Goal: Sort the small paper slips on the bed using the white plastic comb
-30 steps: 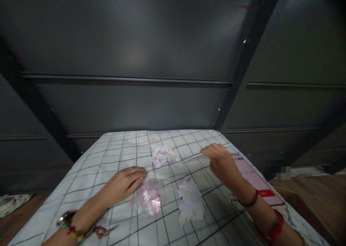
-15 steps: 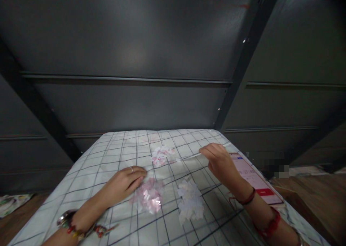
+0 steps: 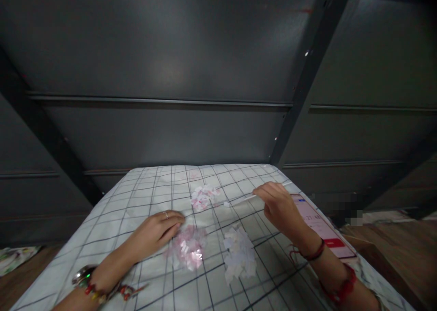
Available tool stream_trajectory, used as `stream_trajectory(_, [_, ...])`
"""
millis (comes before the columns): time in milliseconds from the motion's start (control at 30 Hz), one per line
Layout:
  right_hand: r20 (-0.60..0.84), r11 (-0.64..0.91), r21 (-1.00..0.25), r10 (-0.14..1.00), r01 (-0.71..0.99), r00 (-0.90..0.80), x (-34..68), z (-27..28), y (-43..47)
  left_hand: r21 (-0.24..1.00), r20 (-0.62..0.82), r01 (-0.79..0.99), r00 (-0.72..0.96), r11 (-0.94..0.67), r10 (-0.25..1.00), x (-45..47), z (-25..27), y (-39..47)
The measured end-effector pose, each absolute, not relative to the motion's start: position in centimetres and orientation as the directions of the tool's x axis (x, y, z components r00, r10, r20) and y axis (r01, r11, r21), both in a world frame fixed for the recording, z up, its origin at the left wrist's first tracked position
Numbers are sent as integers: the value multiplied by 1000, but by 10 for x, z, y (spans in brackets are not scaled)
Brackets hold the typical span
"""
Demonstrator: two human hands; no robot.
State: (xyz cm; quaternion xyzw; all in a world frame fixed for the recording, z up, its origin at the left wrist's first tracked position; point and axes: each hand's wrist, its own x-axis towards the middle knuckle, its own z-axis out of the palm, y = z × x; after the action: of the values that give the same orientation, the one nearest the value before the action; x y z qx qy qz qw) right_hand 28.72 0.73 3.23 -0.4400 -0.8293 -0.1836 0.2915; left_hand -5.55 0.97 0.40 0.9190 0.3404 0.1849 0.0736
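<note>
Grasping a thin white tool [image 3: 243, 199] between the fingers [image 3: 263, 190] of the right hand [image 3: 279, 207], angled low over the checked cloth [image 3: 153, 195] toward a small white scrap [image 3: 227, 204] (perhaps touching the tip, too blurred to tell) beside the pink-and-white pile [image 3: 204, 197]. Resting the left hand [image 3: 159, 227] by the shiny pink pile [image 3: 190, 250], with fingers slack and lightly bent.
</note>
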Motion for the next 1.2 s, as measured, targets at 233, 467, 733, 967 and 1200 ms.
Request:
stream_trajectory(233, [664,515,60,619,855,-420,283,34,6,271,290,610,686,-745,667,-54,5,9])
stream_trajectory(467, [685,542,55,591,839,-426,287,39,6,264,292,602,695,-754,657,-54,5,9])
stream_trajectory(733, [678,590,36,579,807,-453,288,36,6,264,298,597,696,-757,653,-55,6,8])
stream_trajectory(967, [717,636,1,538,772,-443,289,37,5,257,310,598,693,-759,651,-55,6,9])
stream_trajectory(1200, [726,591,29,542,806,-424,287,31,6,259,339,587,688,-767,642,-53,9,7])
